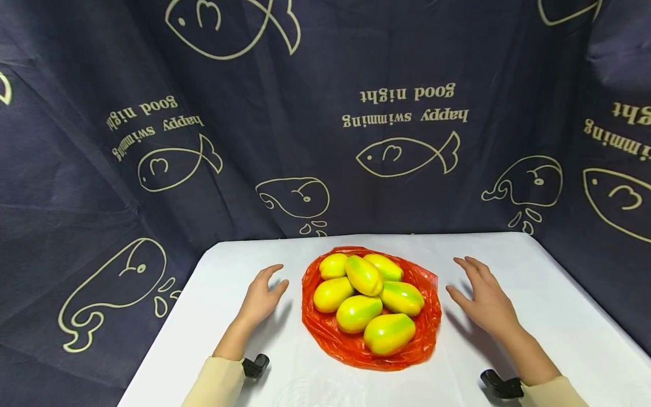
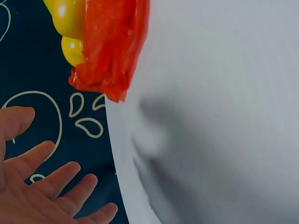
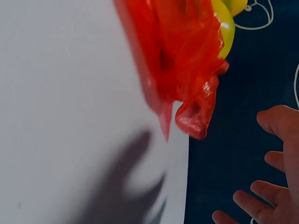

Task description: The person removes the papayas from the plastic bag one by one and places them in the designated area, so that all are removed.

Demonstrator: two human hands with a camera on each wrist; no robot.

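Note:
A red plastic bag [image 1: 346, 353] lies spread on the white table, its edge rolled out around several yellow-green fruits [image 1: 363, 275] that look like small papayas or mangoes. My left hand [image 1: 260, 299] hovers to the left of the bag, fingers spread and holding nothing. On the other side my right hand [image 1: 485, 299] is held apart from the bag, thumb and fingers loosely extended. In the left wrist view, the bag's crumpled edge [image 2: 112, 56] stands beyond my fingertips. The right wrist view has a loose bag corner [image 3: 196, 114] near my thumb.
The white tabletop [image 1: 285, 362] runs beneath everything, with both hands' shadows on it. Behind and beside it hangs a dark blue curtain [image 1: 315, 141] printed with fish, whales and upside-down lettering. Each wrist wears a black strap-on device [image 1: 256, 366].

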